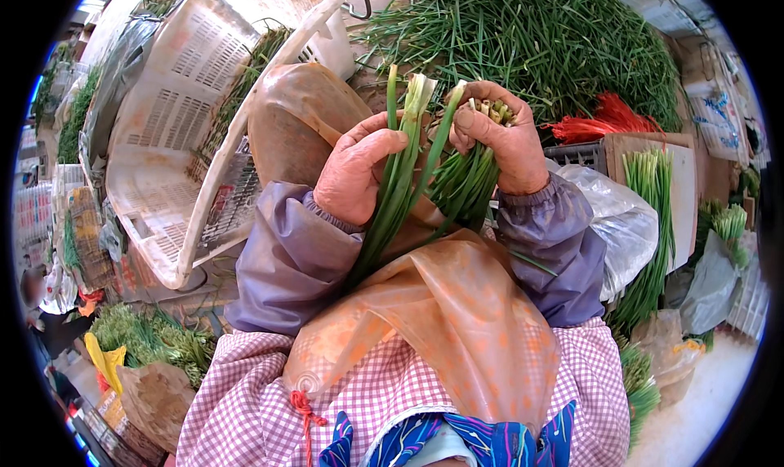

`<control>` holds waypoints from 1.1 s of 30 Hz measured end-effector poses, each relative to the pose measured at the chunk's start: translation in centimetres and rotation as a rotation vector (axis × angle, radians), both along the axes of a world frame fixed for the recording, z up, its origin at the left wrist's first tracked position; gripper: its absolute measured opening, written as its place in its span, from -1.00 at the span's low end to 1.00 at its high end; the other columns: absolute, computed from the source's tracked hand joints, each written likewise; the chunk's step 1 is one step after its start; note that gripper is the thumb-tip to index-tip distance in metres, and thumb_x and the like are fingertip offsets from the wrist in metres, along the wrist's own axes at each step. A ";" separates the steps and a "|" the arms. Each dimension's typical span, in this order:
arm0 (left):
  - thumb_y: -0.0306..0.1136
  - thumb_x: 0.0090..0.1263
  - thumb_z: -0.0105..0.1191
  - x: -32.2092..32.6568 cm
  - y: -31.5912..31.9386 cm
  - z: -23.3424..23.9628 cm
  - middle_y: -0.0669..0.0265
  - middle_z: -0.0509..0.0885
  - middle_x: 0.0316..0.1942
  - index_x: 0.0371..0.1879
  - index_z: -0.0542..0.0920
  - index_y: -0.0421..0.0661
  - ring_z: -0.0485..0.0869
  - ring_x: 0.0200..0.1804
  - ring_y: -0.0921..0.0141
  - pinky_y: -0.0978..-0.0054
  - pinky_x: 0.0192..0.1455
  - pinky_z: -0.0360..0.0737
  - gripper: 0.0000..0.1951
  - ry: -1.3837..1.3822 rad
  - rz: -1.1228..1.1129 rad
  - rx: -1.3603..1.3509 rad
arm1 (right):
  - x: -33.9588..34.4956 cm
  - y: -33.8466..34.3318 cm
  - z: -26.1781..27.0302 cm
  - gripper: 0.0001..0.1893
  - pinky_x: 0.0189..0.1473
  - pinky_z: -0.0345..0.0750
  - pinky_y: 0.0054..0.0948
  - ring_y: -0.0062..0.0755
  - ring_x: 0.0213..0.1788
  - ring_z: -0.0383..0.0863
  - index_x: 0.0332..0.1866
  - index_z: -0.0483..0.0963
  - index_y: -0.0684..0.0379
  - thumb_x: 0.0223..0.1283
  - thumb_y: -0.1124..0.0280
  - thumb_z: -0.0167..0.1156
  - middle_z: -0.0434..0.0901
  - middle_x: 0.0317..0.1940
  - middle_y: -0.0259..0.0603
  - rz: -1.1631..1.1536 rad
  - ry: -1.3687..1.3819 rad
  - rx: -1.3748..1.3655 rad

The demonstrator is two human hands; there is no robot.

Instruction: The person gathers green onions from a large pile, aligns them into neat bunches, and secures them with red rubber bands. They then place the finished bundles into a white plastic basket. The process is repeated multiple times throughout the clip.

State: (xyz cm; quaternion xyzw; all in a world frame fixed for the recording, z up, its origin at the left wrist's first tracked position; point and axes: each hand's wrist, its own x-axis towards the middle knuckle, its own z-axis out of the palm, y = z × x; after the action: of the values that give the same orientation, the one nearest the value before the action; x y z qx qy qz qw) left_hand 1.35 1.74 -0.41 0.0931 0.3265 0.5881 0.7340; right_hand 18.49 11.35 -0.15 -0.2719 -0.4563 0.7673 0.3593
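My left hand (358,167) holds a few green stalks (398,173), probably chives or scallions, with their pale ends up and their leaves hanging over my lap. In my right hand (505,133) is a thicker bundle of green stalks (468,182), its cut whitish ends showing at the top of the fist. The right thumb and index finger pinch a single stalk (442,136), which slants down beside the left-hand stalks. A stained translucent plastic apron (441,320) covers my lap beneath both hands.
A big heap of loose green stalks (520,44) lies ahead. To the left, a white plastic basket (153,142) leans on its side with greens inside. Red ties (603,121) lie at the right, near a cardboard-backed board (683,204) and a tidy stalk bundle (652,222). A clear plastic bag (625,222) sits beside my right sleeve.
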 end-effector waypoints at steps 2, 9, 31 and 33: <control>-0.55 0.32 -0.01 0.3 -0.2 0.2 0.18 0.66 -0.19 0.03 0.49 -0.21 0.70 -0.23 0.31 0.38 -0.22 0.68 -0.71 0.028 0.033 -0.004 | 0.1 0.0 -0.3 -0.81 -0.44 0.50 -0.62 -0.63 -0.50 0.55 -0.20 0.54 0.27 0.06 0.53 0.32 0.59 -0.47 -0.34 -0.032 -0.006 -0.007; -0.52 0.32 0.04 0.6 -0.2 0.0 0.20 0.67 -0.21 0.00 0.51 -0.21 0.69 -0.24 0.36 0.41 -0.23 0.67 -0.74 0.124 0.113 0.074 | -0.2 0.0 0.3 -0.77 -0.47 0.53 -0.57 -0.52 -0.52 0.58 -0.11 0.45 0.28 0.12 0.53 0.22 0.61 -0.42 -0.18 -0.123 0.052 -0.128; -0.46 0.32 0.14 0.5 0.1 0.9 0.23 0.66 -0.31 0.03 0.44 -0.21 0.68 -0.33 0.37 0.43 -0.31 0.66 -0.68 0.148 0.088 0.074 | 3.4 3.1 -1.1 -0.65 -0.64 0.34 -0.67 -0.70 -0.67 0.40 -0.01 0.48 0.33 0.07 0.50 0.33 0.52 -0.59 -0.38 -0.487 -0.364 0.259; -0.43 0.35 0.12 0.8 0.2 1.0 0.24 0.66 -0.31 0.02 0.46 -0.21 0.67 -0.33 0.39 0.48 -0.30 0.65 -0.70 0.228 0.105 0.037 | 3.3 2.4 0.2 -0.68 -0.63 0.34 -0.68 -0.73 -0.66 0.40 -0.07 0.51 0.34 0.07 0.47 0.34 0.52 -0.59 -0.40 -0.458 -0.355 0.276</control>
State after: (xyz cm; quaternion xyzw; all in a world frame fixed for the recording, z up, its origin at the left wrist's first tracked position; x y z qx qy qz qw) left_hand 2.10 1.93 0.59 0.1559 0.4013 0.6172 0.6585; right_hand 21.77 13.71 0.02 -0.4457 -0.5386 0.5380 0.4709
